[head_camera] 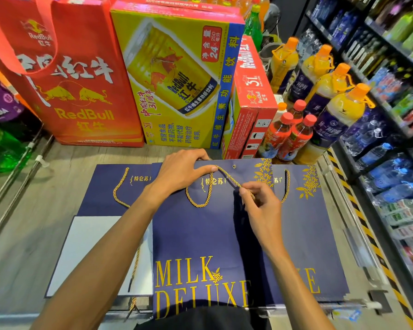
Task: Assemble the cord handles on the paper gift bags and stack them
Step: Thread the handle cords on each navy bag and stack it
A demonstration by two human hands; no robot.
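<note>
Three navy gift bags lie flat on the wooden counter (38, 198), and the middle bag (196, 239) is the one being worked on. Its gold cord (200, 203) loops out from under the left hand (179, 170), which curls over the bag's top edge with the thumb pressing the cord down. The right hand (260, 203) pinches the free end between thumb and fingertips. The eyelet (234, 166) just past it is empty, so I'd call this handle half done. The left bag (100, 182) and right bag (305, 222) each show a cord already, and a spare cord (135, 265) lies by the white sheet (93, 246). No proper stack yet, as far as I can tell. Room's tight: drink boxes (177, 86) and bottles (293, 132) sit just past the bags' top edge, with open counter only off to the left.
</note>
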